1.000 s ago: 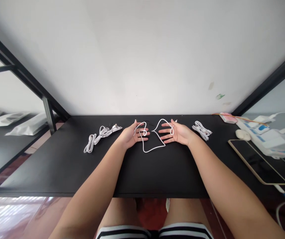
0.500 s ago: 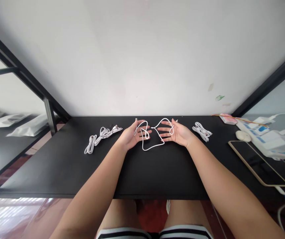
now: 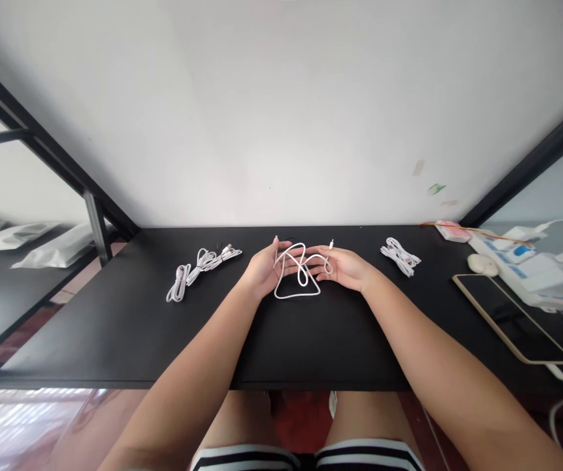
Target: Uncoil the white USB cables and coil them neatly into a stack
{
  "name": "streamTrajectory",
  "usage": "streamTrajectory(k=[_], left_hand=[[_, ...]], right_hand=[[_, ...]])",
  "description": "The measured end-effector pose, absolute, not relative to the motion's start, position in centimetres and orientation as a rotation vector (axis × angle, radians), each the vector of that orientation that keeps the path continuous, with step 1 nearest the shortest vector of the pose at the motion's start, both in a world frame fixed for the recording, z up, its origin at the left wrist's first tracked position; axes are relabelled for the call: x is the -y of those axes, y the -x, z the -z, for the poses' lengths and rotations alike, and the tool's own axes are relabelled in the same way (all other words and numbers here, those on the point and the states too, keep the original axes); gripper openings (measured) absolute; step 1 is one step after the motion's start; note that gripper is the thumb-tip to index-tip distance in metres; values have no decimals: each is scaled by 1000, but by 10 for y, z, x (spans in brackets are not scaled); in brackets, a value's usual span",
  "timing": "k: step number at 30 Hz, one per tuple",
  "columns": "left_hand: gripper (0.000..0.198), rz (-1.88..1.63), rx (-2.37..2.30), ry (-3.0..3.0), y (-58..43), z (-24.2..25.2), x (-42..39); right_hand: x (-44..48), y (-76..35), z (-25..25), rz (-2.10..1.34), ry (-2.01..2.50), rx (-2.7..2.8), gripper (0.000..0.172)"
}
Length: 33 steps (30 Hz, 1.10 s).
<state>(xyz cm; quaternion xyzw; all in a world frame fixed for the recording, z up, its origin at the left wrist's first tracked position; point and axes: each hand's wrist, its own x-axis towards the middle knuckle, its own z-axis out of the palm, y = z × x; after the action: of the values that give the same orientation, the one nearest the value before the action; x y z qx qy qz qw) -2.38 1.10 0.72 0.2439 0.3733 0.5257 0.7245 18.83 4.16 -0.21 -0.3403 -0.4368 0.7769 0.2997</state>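
A thin white cable (image 3: 297,293) is looped between my two hands over the middle of the black table (image 3: 114,327). My left hand (image 3: 266,268) has its fingers stretched out with the cable wound round them. My right hand (image 3: 343,267) faces it, fingertips almost touching the left ones, with the cable hooked over its fingers. A loop of the cable hangs down onto the table below the hands.
Coiled white cables (image 3: 198,268) lie at the left, another white cable bundle (image 3: 399,255) at the right. A phone (image 3: 510,317), a white mouse (image 3: 482,263) and a power strip with plugs (image 3: 531,268) sit at the far right.
My hands have come together from about a hand's width apart until the fingertips nearly meet. The cable loop between them has narrowed and bunched up.
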Motion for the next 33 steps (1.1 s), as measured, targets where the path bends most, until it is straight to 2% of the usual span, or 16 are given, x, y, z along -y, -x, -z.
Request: streamTrajectory(k=[5,8,12,18,21,25,28,30,31,32,33], left_hand=[[28,-1167,-824,-446,20,-12,-7],[32,-1226,-763,-387,28,-15,-11],[37,-1494,-778,-431,43,-15,-19],[56,-1832,-771,-785,64,-20,-20],[49,-1961,-837,-918,70,-33,-16],[26,-2144,-900,-943,84,-67,-5],[15,-2143,-901,-831,104,-94,10],[8,-2110,-894,-710,123,-105,21],[9,-2095,-882,-663,133,-107,28],[13,-2087,-873,-609,143,-108,35],[17,-2072,-870,-548,153,-107,42]], right_hand=[[-37,-176,7,-1966,828,1231,25],[-40,-172,10,-1797,844,1233,24],[-49,-177,10,-1524,856,1060,22],[-63,-211,-9,-1383,655,841,22],[-61,-232,-28,-1326,543,675,23],[-46,-264,-62,-1283,229,441,23],[-21,-287,-92,-1537,-368,57,21],[3,-298,-112,-1782,-1221,-553,37],[15,-302,-121,-1766,-1857,-905,47],[28,-305,-129,-1590,-2513,-1313,56],[39,-308,-137,-1125,-3170,-1678,59]])
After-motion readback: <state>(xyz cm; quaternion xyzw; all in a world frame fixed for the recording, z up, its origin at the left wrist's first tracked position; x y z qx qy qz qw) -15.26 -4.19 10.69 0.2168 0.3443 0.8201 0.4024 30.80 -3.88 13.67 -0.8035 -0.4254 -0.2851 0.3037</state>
